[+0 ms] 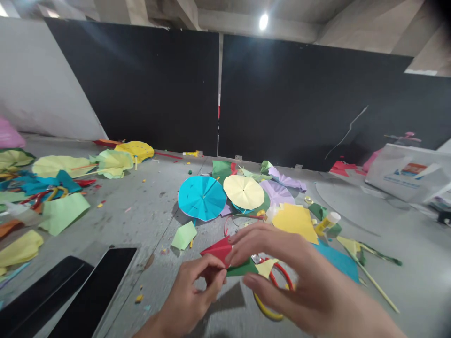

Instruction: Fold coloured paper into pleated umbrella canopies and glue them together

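My left hand [197,286] pinches the lower edge of a folded red paper [217,249] near the middle of the view. Above and right of it, my right hand [282,263] has its thumb and fingers apart, its fingertips at the red paper's right side. A green paper piece [243,268] lies just behind the hands. Partly covered by my right hand are scissors [268,310] with red and yellow handles. Beyond the hands sit a blue pleated paper disc [202,198] and a cream one [244,192].
Two dark phone-like slabs [93,291] lie at the lower left. Paper scraps [65,213] crowd the left side. On the right are yellow paper [295,220], a glue stick [327,223], a thin stick [378,286] and a white bag [408,173]. Black panels [282,103] stand behind.
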